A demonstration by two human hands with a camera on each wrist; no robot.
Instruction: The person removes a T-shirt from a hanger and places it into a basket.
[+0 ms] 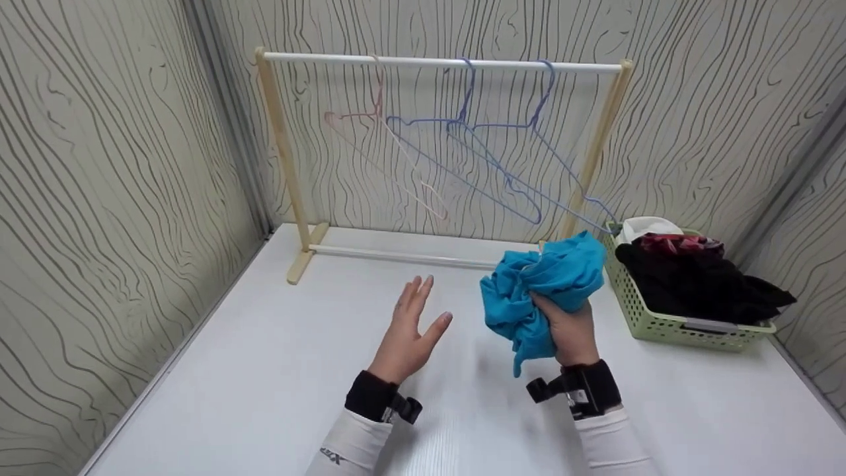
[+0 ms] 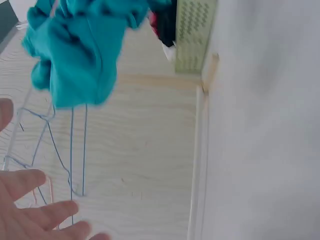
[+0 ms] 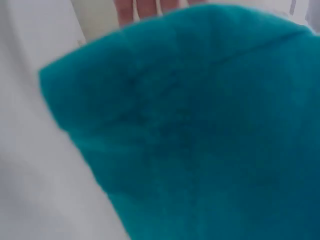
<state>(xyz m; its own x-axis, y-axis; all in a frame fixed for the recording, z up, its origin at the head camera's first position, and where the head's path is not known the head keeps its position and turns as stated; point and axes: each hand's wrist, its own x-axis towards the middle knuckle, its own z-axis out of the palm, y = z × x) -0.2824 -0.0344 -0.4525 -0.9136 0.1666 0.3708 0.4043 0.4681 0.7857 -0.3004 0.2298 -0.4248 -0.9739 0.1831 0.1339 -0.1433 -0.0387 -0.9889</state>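
A bunched turquoise cloth garment point(image 1: 545, 281) is gripped in my right hand point(image 1: 574, 330), held above the white table to the left of the basket. Its thumb lies across the near side of the cloth, and the other fingers are hidden behind the folds. The same garment point(image 3: 190, 125) fills most of the right wrist view, where a few fingertips show past its top edge. My left hand point(image 1: 406, 334) is held to the left of the garment with fingers spread and nothing in it. In the left wrist view its fingers point(image 2: 50, 215) reach out below the cloth point(image 2: 82, 55).
Behind the hands stands a rack with wooden posts and a white rail point(image 1: 423, 61). One pink hanger point(image 1: 378, 116) and two blue hangers point(image 1: 462, 121) hang from it. At the right a green basket point(image 1: 628, 297) holds black point(image 1: 694, 284), dark red patterned and white cloth.
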